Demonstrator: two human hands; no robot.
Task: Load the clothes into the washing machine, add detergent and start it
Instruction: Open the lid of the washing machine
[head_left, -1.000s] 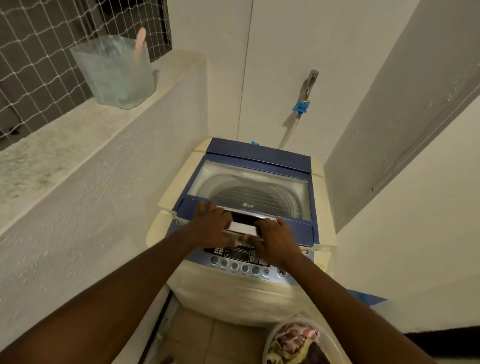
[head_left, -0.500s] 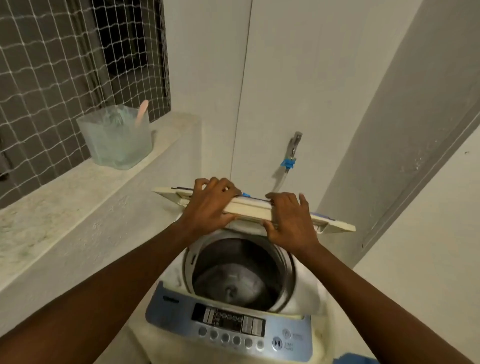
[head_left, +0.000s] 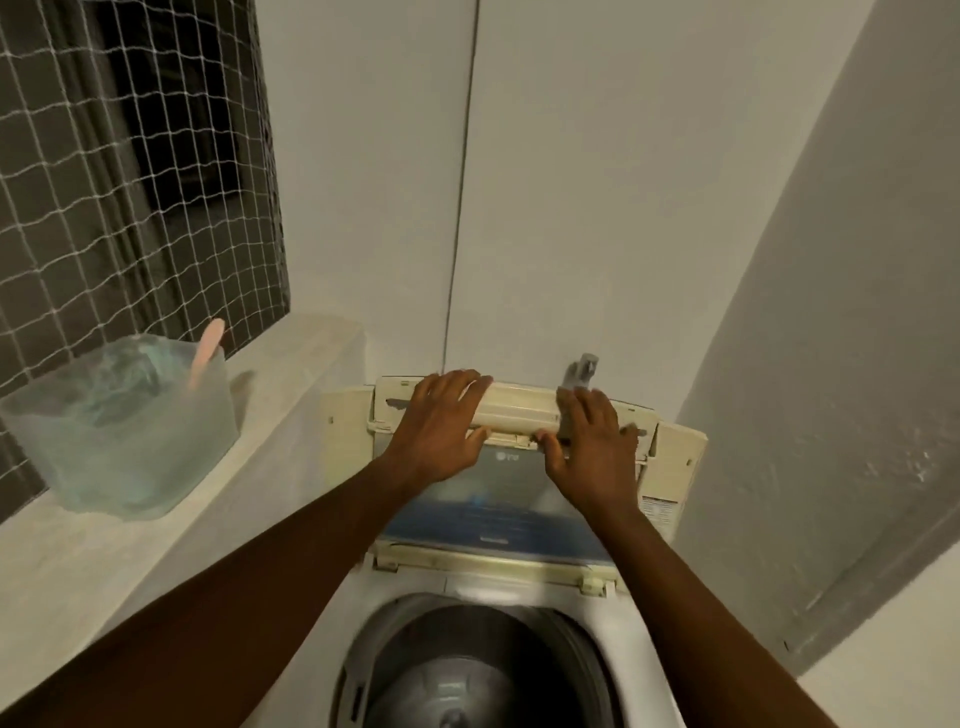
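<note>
While the washing machine (head_left: 641, 631) fills the lower centre of the frame with its top open, its lid (head_left: 675, 457) stands folded upright at the back, close against the white wall in the middle of the picture. Both hands are on the cream bar along the lid's upper edge. The left hand (head_left: 441, 421) lies left of centre, its fingers nearly straight and spread flat over the bar. The right hand (head_left: 587, 447) lies just beside it to the right, fingers likewise extended over the edge. Each thumb runs along the underside of the bar, though the blur there makes it hard to say whether they clamp it or only rest. Below the forearms, the dark round drum (head_left: 467, 670) gapes at the bottom centre, with its grey agitator visible inside. Just above the right hand, a grey tap (head_left: 584, 370) juts from the wall. In the left of the frame, a translucent tub (head_left: 119, 441) sits on a pale ledge (head_left: 291, 395), with a pink handle (head_left: 208, 348) poking out of it. Behind the tub, white netting (head_left: 130, 156) covers a dark opening in the upper left.
</note>
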